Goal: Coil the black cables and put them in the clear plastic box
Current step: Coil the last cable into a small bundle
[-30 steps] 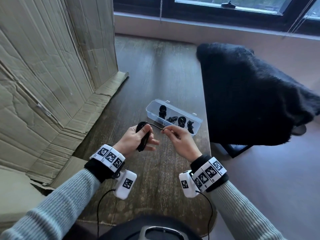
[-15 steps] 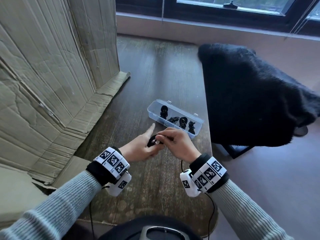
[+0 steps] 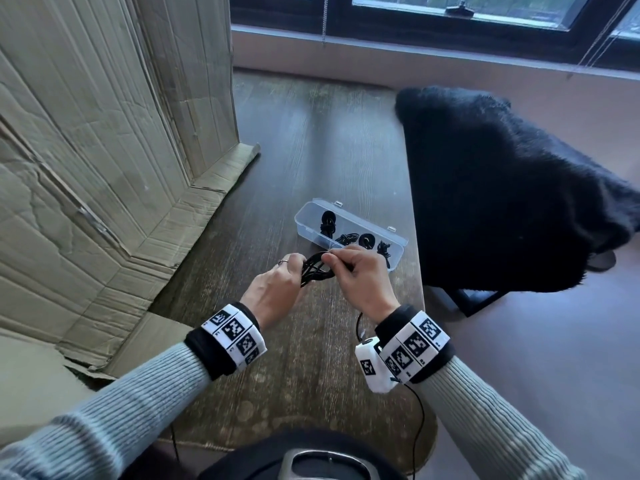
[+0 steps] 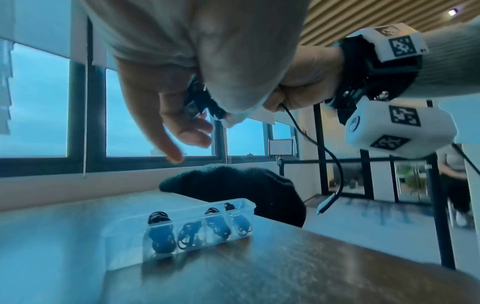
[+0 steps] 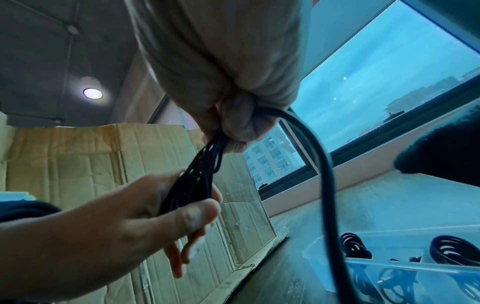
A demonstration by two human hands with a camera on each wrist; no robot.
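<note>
Since a moment ago, both hands raised nearer the clear plastic box point(image 3: 349, 232), left hand point(image 3: 275, 294) and right hand point(image 3: 363, 282) each pinching the black cable point(image 3: 317, 271) coil.

Table: dark wood point(image 3: 311, 161), under the window point(image 3: 485, 8).
Left: tall creased cardboard point(image 3: 104, 133).
Right: black fleece point(image 3: 502, 202), perhaps draped over a chair.
Light: round ceiling lamp point(image 5: 92, 93).

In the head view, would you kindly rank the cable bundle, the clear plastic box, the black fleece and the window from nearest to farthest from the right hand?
1. Cable bundle: pinched by the right hand, at its left.
2. Clear plastic box: just beyond the knuckles.
3. Black fleece: off the table's right edge.
4. Window: along the far wall.
</note>
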